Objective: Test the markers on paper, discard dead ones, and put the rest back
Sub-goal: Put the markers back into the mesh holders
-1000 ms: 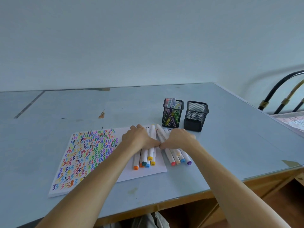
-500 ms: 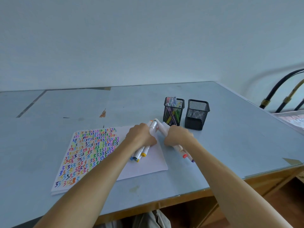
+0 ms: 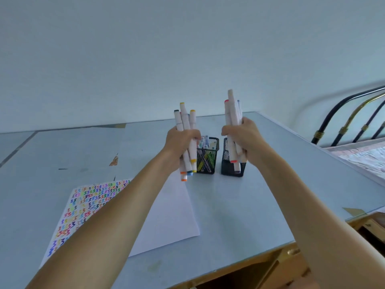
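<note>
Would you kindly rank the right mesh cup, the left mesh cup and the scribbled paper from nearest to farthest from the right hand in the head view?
1. Right mesh cup, directly behind the right hand.
2. Left mesh cup, further left.
3. Scribbled paper, lower left, near the table edge.

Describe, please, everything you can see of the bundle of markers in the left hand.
The bundle is a handful of white-barrelled markers, plastic by the look, with coloured end caps: yellow and dark ones on top, orange, blue and yellow below. They stand roughly upright and slightly splayed, lifted clear of the table, in front of the left pen cup. The left hand grips them round the middle, fingers curled over the barrels. The exact count cannot be told.
</note>
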